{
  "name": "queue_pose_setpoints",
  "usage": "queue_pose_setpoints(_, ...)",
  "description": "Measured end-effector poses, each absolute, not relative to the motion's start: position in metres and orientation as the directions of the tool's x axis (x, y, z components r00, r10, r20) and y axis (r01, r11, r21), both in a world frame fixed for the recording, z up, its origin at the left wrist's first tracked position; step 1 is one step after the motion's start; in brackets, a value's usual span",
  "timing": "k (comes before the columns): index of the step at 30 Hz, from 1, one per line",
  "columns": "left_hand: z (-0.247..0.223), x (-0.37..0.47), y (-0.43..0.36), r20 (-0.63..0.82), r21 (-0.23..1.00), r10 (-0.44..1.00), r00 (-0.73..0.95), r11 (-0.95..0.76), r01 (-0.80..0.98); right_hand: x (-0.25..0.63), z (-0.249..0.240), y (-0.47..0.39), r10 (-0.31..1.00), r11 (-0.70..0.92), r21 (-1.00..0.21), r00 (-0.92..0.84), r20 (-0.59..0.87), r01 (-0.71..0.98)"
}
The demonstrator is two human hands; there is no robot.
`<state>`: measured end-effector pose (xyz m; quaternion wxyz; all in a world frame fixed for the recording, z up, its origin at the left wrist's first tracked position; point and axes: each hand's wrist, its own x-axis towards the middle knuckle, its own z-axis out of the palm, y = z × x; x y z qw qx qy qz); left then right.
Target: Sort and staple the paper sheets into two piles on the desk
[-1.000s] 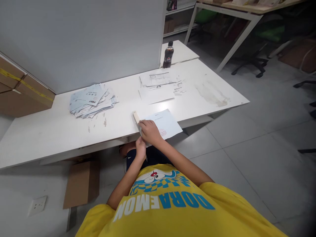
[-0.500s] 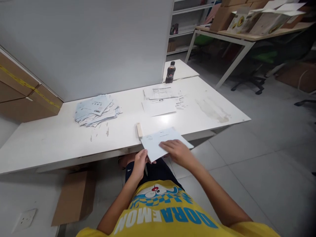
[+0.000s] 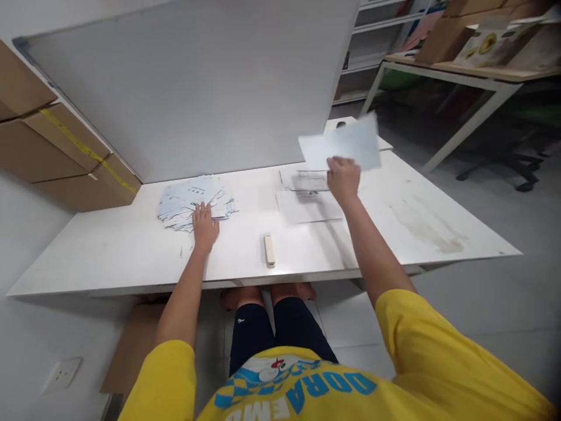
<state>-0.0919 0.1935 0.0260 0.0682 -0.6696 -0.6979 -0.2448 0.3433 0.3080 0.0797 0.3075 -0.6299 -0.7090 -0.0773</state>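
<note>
My right hand [image 3: 344, 180] is closed around the near edge of a pale blue sheet of paper [image 3: 357, 143], raised above the back of the white table. Below the sheet lie a printed paper stack [image 3: 307, 181] and, nearer me, a white paper [image 3: 295, 209], both partly covered by my right hand and forearm. On the left, a loose, fanned pile of pale papers [image 3: 177, 200] has my left hand [image 3: 204, 228] on its front edge, fingers stretched over it. Between my arms a cream stapler [image 3: 269, 250] lies alone on the tabletop.
A whiteboard [image 3: 210, 88] rises behind the table [image 3: 144, 257]. Taped cardboard boxes [image 3: 74, 158] stand at its left end. Only the dark cap of a bottle [image 3: 340, 124] shows behind the raised sheet. Another desk [image 3: 451, 71] holding boxes stands back right.
The sheet has gone from in front of me, where both hands were on it, up to the back right in my right hand. My left hand let go and moved to the paper pile.
</note>
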Motion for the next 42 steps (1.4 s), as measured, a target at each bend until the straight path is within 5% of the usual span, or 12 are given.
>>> queue_pose_setpoints(2, 0.020, -0.092, 0.194, 0.368, 0.220, 0.913, -0.176, 0.099, 0.971, 0.326, 0.046, 0.328, 0.962, 0.171, -0.301, -0.093, 0.256, 0.938)
queue_pose_setpoints(4, 0.016, -0.093, 0.196, 0.296, 0.175, 0.935, -0.197, 0.150, 0.973, 0.315, 0.025, 0.334, 0.980, 0.167, -0.313, -0.124, 0.153, 0.935)
queue_pose_setpoints(12, 0.008, -0.095, 0.193, 0.384, 0.178, 0.916, -0.118, 0.052, 0.983, 0.330, -0.005, 0.237, 0.921, 0.285, -0.435, -0.117, 0.372, 0.854)
queue_pose_setpoints(19, 0.025, -0.111, 0.192, 0.488, 0.214, 0.869, 0.080, -0.208, 0.954, 0.335, -0.027, 0.159, 0.990, 0.011, -0.361, 0.040, 0.133, 0.932)
queue_pose_setpoints(26, 0.048, -0.170, 0.242, 0.177, 0.229, 0.901, -0.396, 0.354, 0.907, 0.322, -0.016, 0.163, 0.992, 0.007, -0.343, 0.036, 0.117, 0.939)
queue_pose_setpoints(37, 0.027, -0.147, 0.222, 0.457, 0.201, 0.825, -0.333, 0.269, 0.942, 0.323, -0.012, 0.163, 0.993, 0.002, -0.349, 0.038, 0.109, 0.937)
queue_pose_setpoints(42, 0.027, -0.153, 0.228, 0.362, 0.213, 0.849, -0.386, 0.327, 0.921, 0.324, -0.016, 0.164, 0.992, 0.011, -0.349, 0.034, 0.123, 0.937)
